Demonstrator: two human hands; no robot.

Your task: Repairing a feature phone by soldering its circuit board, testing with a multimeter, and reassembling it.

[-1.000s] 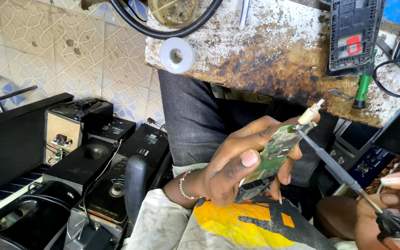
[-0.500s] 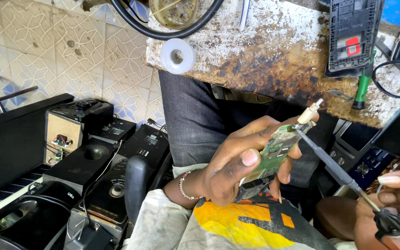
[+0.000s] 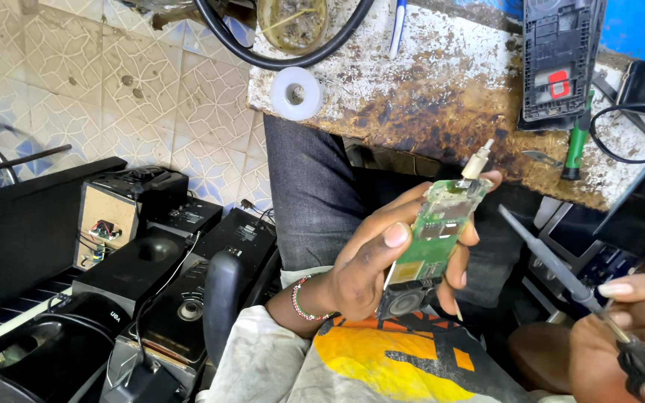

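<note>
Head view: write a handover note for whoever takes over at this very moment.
Left hand: grips a green circuit board upright over the lap, thumb on its face, small speaker at the lower end, pale connector at the top.
Right hand: holds a slim grey probe by its black grip; the tip points toward the board's right edge but is clear of it.
On the worn bench: a black phone back cover, a green-handled screwdriver, a white tape roll.
Done: board is out of its housing.
Left: probe not touching the board; board not refitted.
</note>
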